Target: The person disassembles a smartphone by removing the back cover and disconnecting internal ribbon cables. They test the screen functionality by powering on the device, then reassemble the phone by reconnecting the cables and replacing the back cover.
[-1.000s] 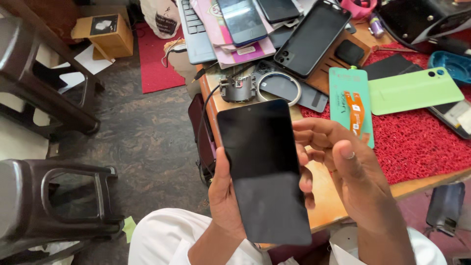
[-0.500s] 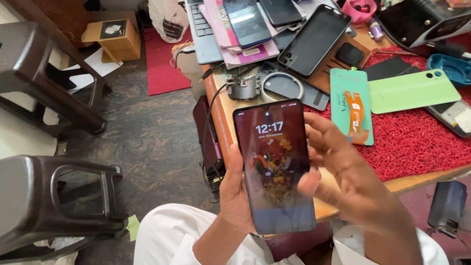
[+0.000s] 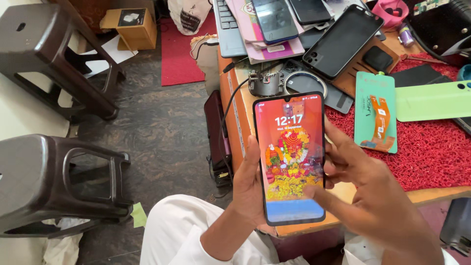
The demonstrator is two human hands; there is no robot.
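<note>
Dark mottled stone floor (image 3: pixel 162 132) is taking up most of the left side, with daylight washing over it. Two dark brown plastic stools (image 3: pixel 54 181) are sitting there, one further back (image 3: pixel 44 54). A red mat (image 3: pixel 179 49) is lying beside a small cardboard box (image 3: pixel 132 24), and a wooden table (image 3: pixel 240 103) is standing on the right under red matting (image 3: pixel 431 152).

A lit smartphone screen (image 3: pixel 292 159) stands upright at centre, tall and rectangular, with an orange-red background, white clock figures near the top, a multicoloured flower picture in the middle and a pale blue band at the bottom. Above it, a dark phone screen (image 3: pixel 274 18) lies on a pink package (image 3: pixel 274 49), and a larger black screen (image 3: pixel 342 40) lies tilted beside them. At the upper left a brown cardboard box (image 3: pixel 131 25) carries a black square label. On the red mat, a green card package (image 3: pixel 376 112) holds an orange strip.
</note>
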